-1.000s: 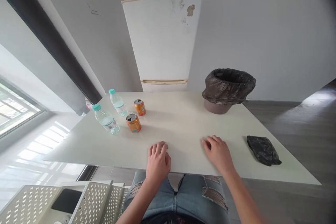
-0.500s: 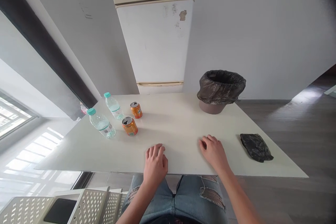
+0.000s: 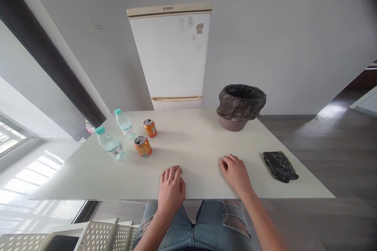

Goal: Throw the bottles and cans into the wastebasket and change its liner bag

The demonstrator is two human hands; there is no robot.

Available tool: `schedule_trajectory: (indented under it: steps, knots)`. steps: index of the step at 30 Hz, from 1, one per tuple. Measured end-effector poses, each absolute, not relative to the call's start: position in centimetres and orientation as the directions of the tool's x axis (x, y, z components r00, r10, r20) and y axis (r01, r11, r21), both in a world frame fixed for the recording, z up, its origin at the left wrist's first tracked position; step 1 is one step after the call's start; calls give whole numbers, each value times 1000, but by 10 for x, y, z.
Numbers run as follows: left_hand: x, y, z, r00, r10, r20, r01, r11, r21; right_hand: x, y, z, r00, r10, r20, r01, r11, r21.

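My left hand (image 3: 171, 188) rests palm down near the table's front edge, fingers loosely bent and slightly apart, holding nothing. Further right, my right hand (image 3: 235, 172) lies on the tabletop with its fingers curled in loosely and a gap at the thumb; nothing shows in it. Two orange drink cans, a nearer one (image 3: 143, 146) and a farther one (image 3: 150, 128), stand opened beyond my left hand. Left of them are two clear bottles with teal caps, the nearer bottle (image 3: 111, 144) and the farther bottle (image 3: 125, 124). A folded black plastic bag (image 3: 280, 166) lies right of my right hand.
At the table's back right stands a brown bin (image 3: 233, 124) lined with a black bag (image 3: 242, 104). Beyond the white table (image 3: 188, 141) is a white fridge (image 3: 172, 55) against a grey wall. Perforated plastic racks (image 3: 96, 235) sit below the table at lower left.
The view has tilted up slightly and shifted, so everything on the table appears a little lower and further left. Both hands stay in place on the table.
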State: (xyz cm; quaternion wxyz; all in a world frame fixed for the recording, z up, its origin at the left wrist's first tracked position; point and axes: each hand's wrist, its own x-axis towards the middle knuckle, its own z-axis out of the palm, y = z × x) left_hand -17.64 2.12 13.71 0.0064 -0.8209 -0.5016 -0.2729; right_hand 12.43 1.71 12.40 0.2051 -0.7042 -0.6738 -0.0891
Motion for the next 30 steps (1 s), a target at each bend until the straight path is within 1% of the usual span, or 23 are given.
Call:
schedule_trajectory:
  steps: [2,4,8,10,12,14,16,18,21,23,25,30]
  knots:
    - [-177,21,138,350,817,459,826,-500,260,122,17,125,78,910,408,987,-13,-161]
    - [-177,22,138,352,815,460,824,-503,261,120,17,126,87,908,410,983,-12,-182]
    - [-177,23,137,353,814,461,821,-506,265,124,23,142,173,904,391,950,-48,-308]
    - [-177,23,136,354,815,458,820,-506,268,135,30,164,250,864,437,932,-94,-349]
    - [-177,22,135,356,818,451,820,-505,269,153,43,197,331,776,536,918,-132,-375]
    - [-177,21,135,355,822,445,822,-501,271,176,62,233,362,715,599,908,-124,-401]
    - [-177,20,135,351,823,446,823,-498,271,201,85,266,374,685,626,914,-157,-374]
    - [-177,20,134,348,823,450,825,-497,271,223,109,288,393,694,603,912,-213,-350]
    - [-176,20,135,343,822,455,826,-495,271,244,140,301,428,744,513,899,-295,-322]
    - [-176,20,135,340,824,454,827,-492,273,250,154,300,454,736,503,888,-327,-323]
    - [-175,19,136,340,826,449,828,-489,274,251,163,297,448,709,545,891,-303,-338]
    - [-175,19,136,339,833,436,831,-483,276,234,166,293,318,664,677,931,-86,-353]
